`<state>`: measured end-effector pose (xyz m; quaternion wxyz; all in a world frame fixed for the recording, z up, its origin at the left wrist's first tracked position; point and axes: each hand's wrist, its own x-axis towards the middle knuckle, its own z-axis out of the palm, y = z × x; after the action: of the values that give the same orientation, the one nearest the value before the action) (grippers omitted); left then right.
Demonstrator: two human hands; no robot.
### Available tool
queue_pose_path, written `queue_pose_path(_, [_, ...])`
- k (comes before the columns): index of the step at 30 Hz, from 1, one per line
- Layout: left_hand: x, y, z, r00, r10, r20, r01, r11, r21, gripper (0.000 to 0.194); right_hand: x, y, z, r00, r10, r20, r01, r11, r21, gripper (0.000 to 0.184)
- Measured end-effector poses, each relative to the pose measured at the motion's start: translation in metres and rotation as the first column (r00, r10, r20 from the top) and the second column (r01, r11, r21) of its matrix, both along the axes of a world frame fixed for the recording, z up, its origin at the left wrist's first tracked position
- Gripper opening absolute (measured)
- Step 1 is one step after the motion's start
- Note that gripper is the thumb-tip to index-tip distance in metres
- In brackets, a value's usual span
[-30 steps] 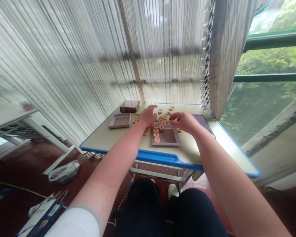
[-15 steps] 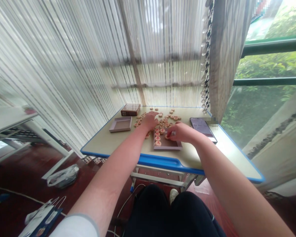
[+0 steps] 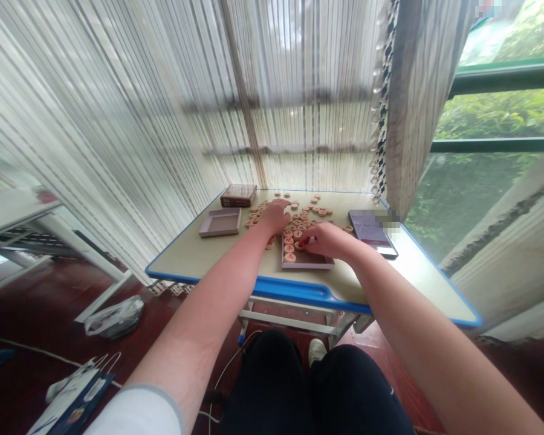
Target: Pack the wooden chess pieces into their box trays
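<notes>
A shallow grey tray [image 3: 315,262] lies on the desk near its front edge, with a column of round wooden game discs [image 3: 289,248] along its left side. My right hand [image 3: 323,239] hovers over the tray, fingers pinched on a disc at the top of a second column. My left hand [image 3: 276,215] rests, fingers curled down, on the loose discs [image 3: 309,212] scattered behind the tray; what it holds is hidden.
A second shallow tray [image 3: 220,222] and a brown box [image 3: 239,194] sit at the desk's left. A phone [image 3: 372,231] lies at the right. Striped curtains hang behind the blue-edged desk [image 3: 294,288]. Bags lie on the floor at left.
My right hand came back from the loose discs to the tray and lowered onto it. My left hand stayed on the scattered discs.
</notes>
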<state>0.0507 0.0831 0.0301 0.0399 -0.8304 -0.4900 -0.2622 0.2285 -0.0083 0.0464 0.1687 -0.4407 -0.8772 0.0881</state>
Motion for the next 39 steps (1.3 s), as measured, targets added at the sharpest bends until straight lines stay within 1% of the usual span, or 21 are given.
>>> queue_pose_path(3, [0.000,-0.001,0.000,1.000,0.001,-0.006,-0.001,1.000,-0.011,0.040,-0.001,-0.002,0.002,0.999,-0.046,0.000,0.046,0.999,-0.027,0.016])
queue_pose_path(7, [-0.001,0.000,0.000,1.000,-0.010,-0.003,0.010,1.000,-0.009,0.038,-0.001,-0.004,0.003,0.997,-0.076,0.006,0.076,0.997,-0.026,0.015])
queue_pose_path(13, [0.000,-0.001,0.001,1.000,-0.005,-0.013,0.004,1.000,-0.021,0.035,-0.002,-0.002,0.001,0.998,-0.067,0.017,0.067,0.998,-0.006,0.015])
queue_pose_path(19, [-0.001,0.000,-0.001,0.999,-0.028,-0.038,0.027,0.999,-0.035,0.035,-0.005,-0.006,0.004,0.995,-0.088,0.045,0.088,0.996,0.005,0.016])
queue_pose_path(25, [-0.002,-0.003,0.002,0.999,-0.013,-0.030,0.012,0.999,-0.041,0.034,0.000,-0.002,0.000,0.998,-0.059,-0.005,0.059,0.998,0.009,0.016])
queue_pose_path(28, [-0.002,-0.005,0.004,0.999,-0.008,-0.046,0.005,0.999,-0.046,0.033,0.003,0.004,-0.003,0.994,-0.100,-0.043,0.102,0.993,0.052,0.017])
queue_pose_path(30, [-0.001,-0.005,0.004,0.998,-0.002,-0.055,-0.001,0.999,-0.054,0.033,0.004,0.008,-0.005,0.988,-0.133,-0.073,0.141,0.983,0.120,0.018])
queue_pose_path(32, [-0.001,-0.005,0.003,0.999,-0.004,-0.055,0.001,0.999,-0.053,0.032,0.003,0.010,-0.007,0.986,-0.137,-0.095,0.152,0.971,0.184,0.020])
queue_pose_path(34, [0.000,-0.005,0.003,0.999,-0.008,-0.050,0.006,0.999,-0.048,0.032,0.002,0.012,-0.008,0.988,-0.116,-0.097,0.135,0.969,0.209,0.022])
queue_pose_path(39, [0.000,-0.004,0.003,0.999,-0.009,-0.051,0.006,0.999,-0.049,0.033,-0.001,0.014,-0.009,0.997,-0.044,-0.058,0.054,0.983,0.174,0.018])
